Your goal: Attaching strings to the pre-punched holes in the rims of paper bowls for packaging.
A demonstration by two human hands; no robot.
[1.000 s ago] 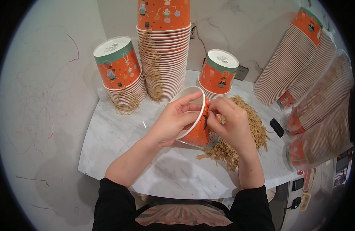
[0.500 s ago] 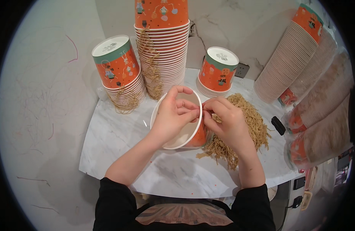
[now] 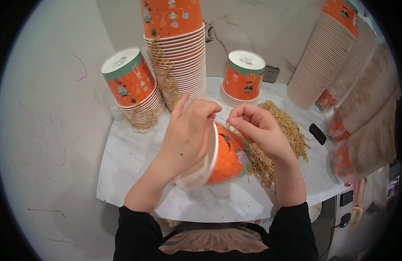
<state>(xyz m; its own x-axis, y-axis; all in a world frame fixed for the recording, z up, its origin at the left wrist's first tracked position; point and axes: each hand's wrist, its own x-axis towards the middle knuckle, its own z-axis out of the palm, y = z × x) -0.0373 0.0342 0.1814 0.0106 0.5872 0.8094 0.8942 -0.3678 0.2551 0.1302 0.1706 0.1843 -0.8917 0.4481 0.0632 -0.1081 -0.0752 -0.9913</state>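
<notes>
Worktop: white marbled worktop (image 3: pixel 122 165), pale wall (image 3: pixel 48 130) to L; tall tub stack (image 3: pixel 183 65) behind-L of band pile (image 3: pixel 292 130).
Held tub: orange tub (image 3: pixel 229 152), just L of band pile, lower part blurred.
L hand (image 3: pixel 185 135): fingers part-curled over tub's mouth; rim grip hidden, can't tell how firm.
R hand (image 3: pixel 260 128): thumb + fingertips pinched tog. nr rim, seemingly on thin tan band (image 3: pixel 229 124).
Band step: prob. working band at rim.
Next move: calls for, I'd judge, steady tub + even pull.
Tub axis: approx side-to-side; mouth faces L, slightly up; base R, toward band pile.
</notes>
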